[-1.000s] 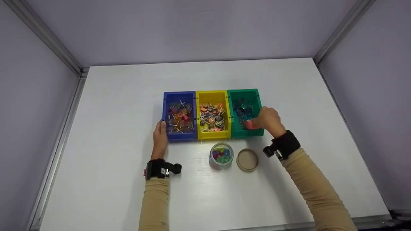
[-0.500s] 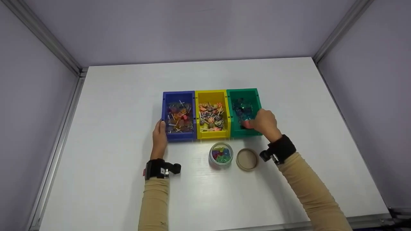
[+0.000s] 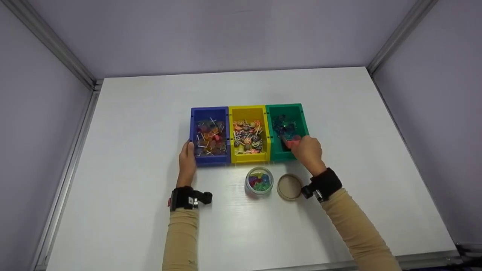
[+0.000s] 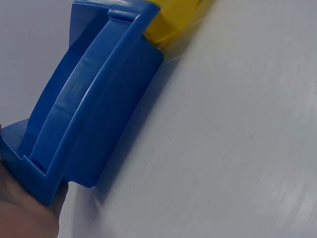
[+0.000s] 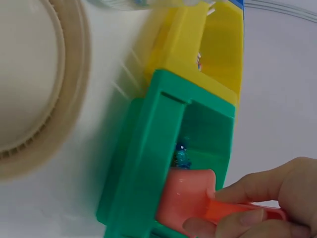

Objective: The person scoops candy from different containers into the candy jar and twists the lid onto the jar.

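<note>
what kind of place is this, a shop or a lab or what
Probably a staged recording booth, not a shop: a white table closed in by plain grey walls with metal corner rails, bare but for three bins of sweets, a jar and its lid.

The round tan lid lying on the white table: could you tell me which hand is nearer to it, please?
Right. The right hand is just beyond the round tan lid, gripping a pink scoop in the green bin. The left hand rests against the blue bin, farther away.

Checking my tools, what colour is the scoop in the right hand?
Salmon pink scoop, clearest in the right wrist view.
</note>
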### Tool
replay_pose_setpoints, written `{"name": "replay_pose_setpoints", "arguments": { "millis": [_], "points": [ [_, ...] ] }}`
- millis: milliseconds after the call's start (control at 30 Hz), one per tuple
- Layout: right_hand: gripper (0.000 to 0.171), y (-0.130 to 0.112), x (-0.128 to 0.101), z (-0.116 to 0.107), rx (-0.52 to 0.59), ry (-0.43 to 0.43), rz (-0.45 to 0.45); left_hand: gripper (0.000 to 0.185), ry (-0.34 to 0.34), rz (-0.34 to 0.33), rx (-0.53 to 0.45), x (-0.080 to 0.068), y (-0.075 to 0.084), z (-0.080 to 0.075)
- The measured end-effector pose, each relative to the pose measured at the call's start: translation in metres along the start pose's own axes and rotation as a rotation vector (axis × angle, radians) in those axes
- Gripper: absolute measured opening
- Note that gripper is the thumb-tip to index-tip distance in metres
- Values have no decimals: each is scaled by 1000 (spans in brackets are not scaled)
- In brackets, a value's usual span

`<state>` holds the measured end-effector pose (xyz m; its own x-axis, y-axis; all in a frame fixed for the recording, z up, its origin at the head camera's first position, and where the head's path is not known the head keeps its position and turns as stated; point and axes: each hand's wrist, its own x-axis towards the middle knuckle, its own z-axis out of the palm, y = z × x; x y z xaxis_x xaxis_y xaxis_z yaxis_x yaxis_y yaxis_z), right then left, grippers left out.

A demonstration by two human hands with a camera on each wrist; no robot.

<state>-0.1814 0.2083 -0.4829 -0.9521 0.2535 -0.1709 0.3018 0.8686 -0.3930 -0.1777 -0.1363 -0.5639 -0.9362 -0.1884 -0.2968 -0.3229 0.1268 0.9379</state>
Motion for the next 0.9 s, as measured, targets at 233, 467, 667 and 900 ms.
{"name": "replay_pose_setpoints", "arguments": {
  "millis": [233,467,667,900],
  "points": [
    [32,6,-1,13,54,74,-35,56,2,-2,9,1,-1,0],
    [29,10,1,20,99,111,-20,58,-7,-4,18,1,-1,0],
    [27,11,4,27,125,141,-34,56,4,10,9,0,-1,0],
    [24,9,8,31,146,146,-18,56,12,13,20,1,-1,0]
  ]
}}
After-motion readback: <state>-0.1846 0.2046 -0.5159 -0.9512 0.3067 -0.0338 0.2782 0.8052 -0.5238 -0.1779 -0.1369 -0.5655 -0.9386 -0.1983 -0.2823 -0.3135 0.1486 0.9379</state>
